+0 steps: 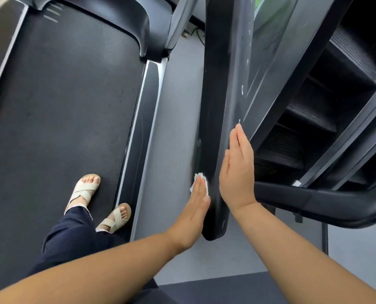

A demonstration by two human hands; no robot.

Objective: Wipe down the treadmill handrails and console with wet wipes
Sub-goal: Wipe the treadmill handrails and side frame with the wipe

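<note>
While the left hand lies flat with fingers straight and together, it presses a crumpled white wet wipe against the left face of the long black plastic treadmill handrail, near the rail's rounded lower end. Most of the wipe is hidden under the fingers; only its crumpled edges show past the fingertips.

Right hand: spread flat, fingers straight, palm laid on the rail's right face, holding nothing. It sits slightly further up the rail than the left.

Pale flecks along the rail's right edge are too small to read as writing. A small round mark on the left face is likewise indistinct. The rail's upper end is cut off by the frame top.

The person stands on the dark grey treadmill belt in beige cross-strap sandals and navy trousers. Grey floor shows between belt and rail.

To the right is a black machine with ribbed steps, in deep shadow, with its details hard to make out. A black curved bar crosses below it, cut off at the right edge.
</note>
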